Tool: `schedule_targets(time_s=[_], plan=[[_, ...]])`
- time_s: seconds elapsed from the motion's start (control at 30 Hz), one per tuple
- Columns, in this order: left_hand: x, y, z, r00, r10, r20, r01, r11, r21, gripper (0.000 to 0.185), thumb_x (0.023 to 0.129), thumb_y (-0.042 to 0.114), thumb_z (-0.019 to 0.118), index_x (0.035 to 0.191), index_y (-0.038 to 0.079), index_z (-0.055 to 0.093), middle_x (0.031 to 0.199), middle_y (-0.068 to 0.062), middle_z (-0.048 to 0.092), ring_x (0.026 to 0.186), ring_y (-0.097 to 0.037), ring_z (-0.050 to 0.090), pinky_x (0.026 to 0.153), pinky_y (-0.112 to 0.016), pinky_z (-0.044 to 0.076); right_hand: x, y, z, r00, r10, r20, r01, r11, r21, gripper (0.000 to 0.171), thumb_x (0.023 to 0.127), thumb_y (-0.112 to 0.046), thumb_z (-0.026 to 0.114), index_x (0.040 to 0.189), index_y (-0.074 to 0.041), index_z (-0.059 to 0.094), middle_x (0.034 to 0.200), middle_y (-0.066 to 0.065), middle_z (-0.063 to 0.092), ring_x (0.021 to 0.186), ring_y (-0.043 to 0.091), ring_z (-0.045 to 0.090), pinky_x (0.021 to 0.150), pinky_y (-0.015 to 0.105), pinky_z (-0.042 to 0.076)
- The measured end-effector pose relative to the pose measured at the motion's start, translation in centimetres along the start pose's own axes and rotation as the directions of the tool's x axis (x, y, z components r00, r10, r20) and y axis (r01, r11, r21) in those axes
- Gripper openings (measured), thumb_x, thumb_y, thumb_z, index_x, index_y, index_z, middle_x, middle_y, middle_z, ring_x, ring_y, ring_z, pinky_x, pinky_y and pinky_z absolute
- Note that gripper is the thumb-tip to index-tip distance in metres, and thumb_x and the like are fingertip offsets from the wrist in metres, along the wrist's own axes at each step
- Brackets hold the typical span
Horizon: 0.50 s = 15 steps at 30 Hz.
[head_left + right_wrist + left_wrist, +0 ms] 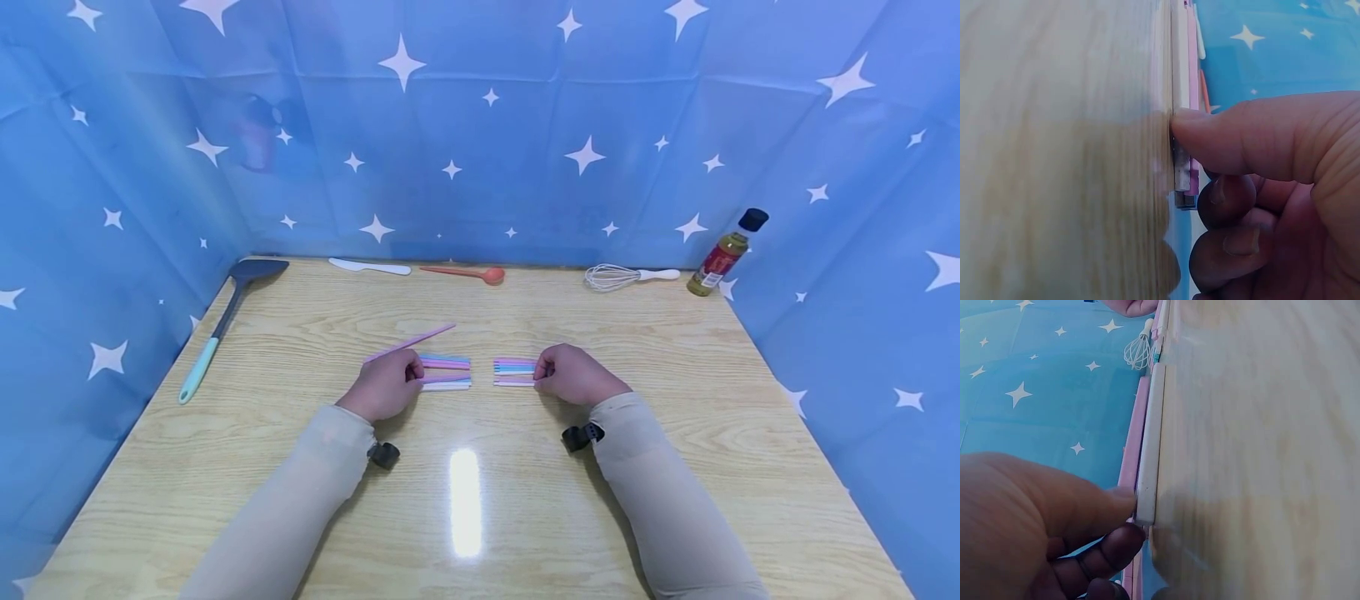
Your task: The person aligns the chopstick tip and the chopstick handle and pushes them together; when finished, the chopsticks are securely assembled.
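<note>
Thin pink, blue and white sticks lie in two side-by-side bundles on the wooden table, a short gap between them. My left hand (384, 385) pinches the outer end of the left bundle (447, 386); in the left wrist view the thumb meets a white stick (1152, 444) beside a pink stick (1132, 447). At the right bundle (513, 367), my right hand (573, 375) grips the outer end, its thumb against a white stick (1181, 150) in the right wrist view. A separate pink stick (427, 336) slants behind the left hand. Fingers hide the bundles' outer ends.
Along the table's back edge lie a white knife (371, 267), a red spoon (491, 276) and a whisk (615, 277). An oil bottle (720, 260) stands at the back right. A spatula (217, 333) rests along the left edge. Blue starred cloth surrounds the table.
</note>
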<state>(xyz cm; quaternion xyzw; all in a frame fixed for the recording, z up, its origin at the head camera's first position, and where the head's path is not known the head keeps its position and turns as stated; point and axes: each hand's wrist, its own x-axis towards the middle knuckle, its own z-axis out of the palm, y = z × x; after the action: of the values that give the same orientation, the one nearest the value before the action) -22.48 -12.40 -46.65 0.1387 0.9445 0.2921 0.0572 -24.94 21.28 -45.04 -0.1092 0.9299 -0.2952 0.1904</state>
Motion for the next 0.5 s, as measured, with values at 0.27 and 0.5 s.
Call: schedule_targets(time_s=[0.27, 0.5], plan=[[-0.03, 0.19, -0.06, 0.999, -0.003, -0.034, 0.003, 1.000, -0.018, 0.003, 0.100, 0.014, 0.067, 0.098, 0.012, 0.068, 0.088, 0.000, 0.065, 0.081, -0.018, 0.057, 0.091, -0.046, 0.046, -0.13, -0.09, -0.05, 1.000, -0.023, -0.017, 0.022, 1.000, -0.014, 0.008, 0.098, -0.012, 0.072, 0.091, -0.011, 0.069, 0.084, 0.004, 0.063, 0.072, 0.019, 0.053, 0.066, 0.033, 0.044], [-0.11, 0.65, -0.24, 0.998, 0.021, -0.053, -0.027, 0.993, -0.117, 0.004, 0.101, 0.011, 0.067, 0.102, 0.008, 0.069, 0.096, -0.003, 0.067, 0.082, -0.018, 0.057, 0.082, -0.040, 0.048, -0.39, -0.93, -0.19, 0.995, -0.087, -0.042, 0.086, 0.996, -0.021, 0.008, 0.100, -0.011, 0.069, 0.092, -0.011, 0.068, 0.082, 0.003, 0.061, 0.068, 0.018, 0.050, 0.064, 0.033, 0.043]])
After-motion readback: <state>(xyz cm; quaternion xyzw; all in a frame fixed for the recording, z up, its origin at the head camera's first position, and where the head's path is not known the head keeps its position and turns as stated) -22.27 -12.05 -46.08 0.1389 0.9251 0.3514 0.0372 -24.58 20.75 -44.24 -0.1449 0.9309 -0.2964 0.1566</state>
